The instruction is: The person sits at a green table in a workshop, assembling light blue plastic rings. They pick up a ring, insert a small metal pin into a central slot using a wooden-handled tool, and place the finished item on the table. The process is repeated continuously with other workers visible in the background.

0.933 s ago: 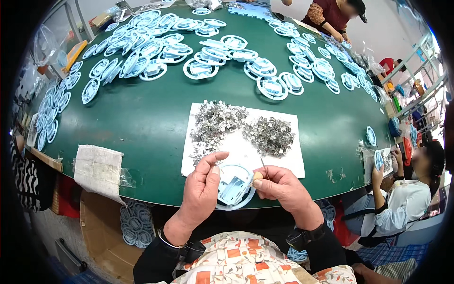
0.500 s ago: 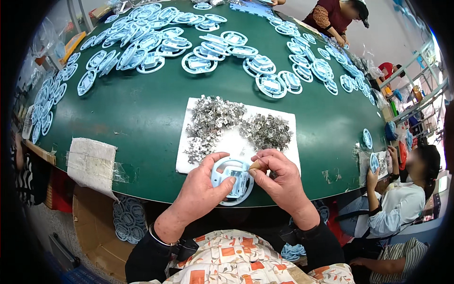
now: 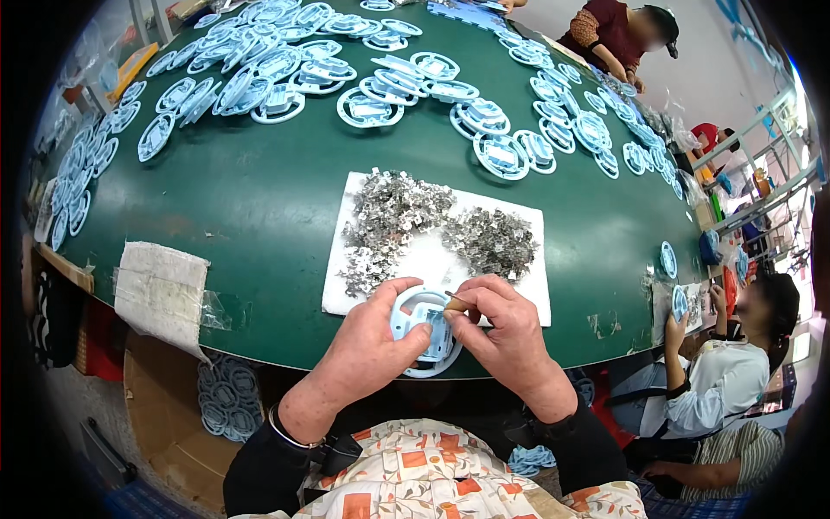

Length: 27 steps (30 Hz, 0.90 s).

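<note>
A dark green tabletop (image 3: 259, 208) seen from above, left to right. At its near left edge lies a rectangular off-white cloth pad (image 3: 162, 292); below stands an open brown cardboard box (image 3: 160, 424). Farther off, rounded pale blue plastic pieces (image 3: 372, 105) lie heaped and overlapping.

At the near edge, the left hand (image 3: 363, 342) is clamped on the left side of a pale blue ring-shaped plastic part (image 3: 430, 372) – thumb over its raised centre. Just beyond lies a flat white board (image 3: 428, 259) bearing two heaps of small silvery metal pieces (image 3: 490, 245). The right hand (image 3: 510, 337) is at the part's right side, thumb and forefinger close together around a small tan piece (image 3: 457, 304) – whether gripped or worn cannot be told. Near right, a seated co-worker (image 3: 731, 372) holds a similar pale blue item (image 3: 679, 303).
</note>
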Each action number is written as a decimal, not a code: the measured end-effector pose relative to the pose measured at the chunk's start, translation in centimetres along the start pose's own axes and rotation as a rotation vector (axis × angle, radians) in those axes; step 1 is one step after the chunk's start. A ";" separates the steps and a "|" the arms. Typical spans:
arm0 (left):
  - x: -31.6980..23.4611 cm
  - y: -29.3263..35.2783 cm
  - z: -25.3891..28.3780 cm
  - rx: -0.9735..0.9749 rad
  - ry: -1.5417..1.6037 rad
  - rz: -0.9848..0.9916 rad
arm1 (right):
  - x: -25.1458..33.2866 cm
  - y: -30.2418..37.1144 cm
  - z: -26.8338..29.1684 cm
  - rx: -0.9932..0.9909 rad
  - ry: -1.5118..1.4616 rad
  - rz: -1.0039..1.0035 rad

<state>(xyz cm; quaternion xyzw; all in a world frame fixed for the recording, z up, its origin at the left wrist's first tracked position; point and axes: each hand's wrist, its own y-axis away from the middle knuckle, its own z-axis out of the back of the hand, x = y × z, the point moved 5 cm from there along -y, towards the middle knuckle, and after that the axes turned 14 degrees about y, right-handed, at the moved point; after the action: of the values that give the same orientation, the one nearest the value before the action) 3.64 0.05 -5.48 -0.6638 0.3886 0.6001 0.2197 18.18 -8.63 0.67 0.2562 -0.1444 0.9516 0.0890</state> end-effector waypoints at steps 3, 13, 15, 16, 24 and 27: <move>-0.1 0.1 0.1 -0.005 0.004 -0.002 | 0.2 -0.1 -0.6 -0.023 0.044 0.038; -0.2 -0.1 0.2 0.015 -0.021 -0.005 | 2.6 0.9 -0.5 -0.067 0.278 0.166; -0.3 -0.1 0.1 0.019 -0.018 0.010 | 2.1 1.6 -0.2 0.002 0.303 0.142; -0.2 -0.2 0.2 0.022 -0.016 0.010 | 2.1 1.7 -0.3 0.078 0.361 0.168; -0.2 -0.2 0.2 0.033 -0.005 0.046 | 0.7 1.0 1.8 0.035 0.281 0.114; -0.3 -0.2 0.3 0.033 0.012 0.070 | 0.6 1.3 1.6 0.114 0.429 0.156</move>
<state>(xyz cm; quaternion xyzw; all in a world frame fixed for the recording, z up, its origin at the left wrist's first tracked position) 3.65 0.47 -5.24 -0.6497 0.4225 0.5970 0.2072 18.09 -10.31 2.02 0.0409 -0.0874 0.9949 0.0290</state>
